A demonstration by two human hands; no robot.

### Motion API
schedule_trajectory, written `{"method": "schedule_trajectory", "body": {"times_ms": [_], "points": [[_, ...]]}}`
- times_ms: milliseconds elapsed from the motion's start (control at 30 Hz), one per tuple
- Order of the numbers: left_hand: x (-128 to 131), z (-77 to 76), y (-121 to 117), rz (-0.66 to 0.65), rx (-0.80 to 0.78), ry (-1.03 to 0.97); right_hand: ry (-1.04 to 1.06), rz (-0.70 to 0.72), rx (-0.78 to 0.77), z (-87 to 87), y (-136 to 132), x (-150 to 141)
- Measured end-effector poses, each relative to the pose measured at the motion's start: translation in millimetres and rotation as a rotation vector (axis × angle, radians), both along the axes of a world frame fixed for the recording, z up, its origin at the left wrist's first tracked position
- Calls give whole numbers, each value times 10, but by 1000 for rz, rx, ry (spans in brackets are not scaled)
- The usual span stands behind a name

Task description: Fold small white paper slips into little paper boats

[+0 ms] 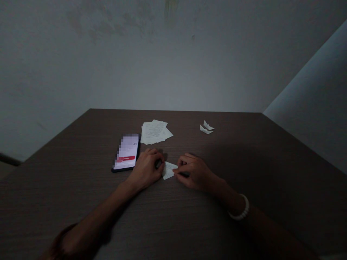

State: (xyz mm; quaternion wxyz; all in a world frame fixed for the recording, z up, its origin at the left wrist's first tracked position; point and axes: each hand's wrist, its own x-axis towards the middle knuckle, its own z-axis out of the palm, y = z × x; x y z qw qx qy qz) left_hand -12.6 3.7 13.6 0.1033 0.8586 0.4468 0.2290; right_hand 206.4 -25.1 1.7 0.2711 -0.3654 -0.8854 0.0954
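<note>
A small folded piece of printed paper point(168, 170) lies low over the dark table between my two hands. My left hand point(148, 165) has its fingers curled at the paper's left edge, thumb and fingertips closed on it. From the other side, my right hand point(194, 170) pinches the paper's right end between thumb and forefinger. The fingers cover both ends of the paper, so its full outline is hidden. A white beaded bracelet point(242, 208) circles my right wrist.
Beside my left hand lies a phone point(128, 151) with its screen lit. Behind it is a loose stack of printed paper sheets point(155, 132). Two small folded paper boats point(206, 128) stand toward the back right. The wooden table point(81, 155) ends at a pale wall point(173, 72).
</note>
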Motion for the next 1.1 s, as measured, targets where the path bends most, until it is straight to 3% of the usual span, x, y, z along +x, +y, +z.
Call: {"method": "schedule_trajectory", "body": {"times_ms": [1100], "points": [[-52,-88,59,-36,-48,-70,-24,-26,6,6,6,19]]}}
